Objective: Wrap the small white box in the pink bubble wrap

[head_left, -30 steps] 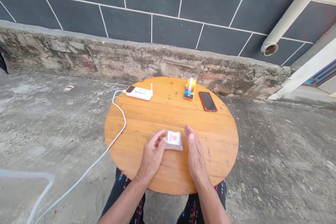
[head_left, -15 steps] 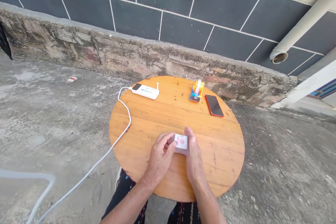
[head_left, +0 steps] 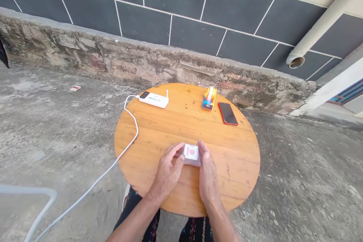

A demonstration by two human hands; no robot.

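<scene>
A small box-shaped pack [head_left: 191, 152], with a white top bearing pink print and see-through sides, sits between my hands near the front middle of the round wooden table [head_left: 232, 151]. My left hand [head_left: 168, 170] holds its left side, thumb at the near corner and forefinger at the far one. Against the right side lies my right hand [head_left: 208, 174], its fingers held together and reaching to the far corner. The undersides of the fingers are hidden. I cannot make out the print.
At the table's back left lies a white power-strip-like device [head_left: 154, 99] with a white cable [head_left: 119, 157] running off to the floor. A yellow and blue tape dispenser [head_left: 209, 98] and a red-edged phone [head_left: 228, 113] lie back right. Behind stands a stone-based wall [head_left: 136, 62].
The whole view has shifted slightly left. My right fingers have come in closer along the pack's side, and my left thumb has slid off its top towards the near corner.
</scene>
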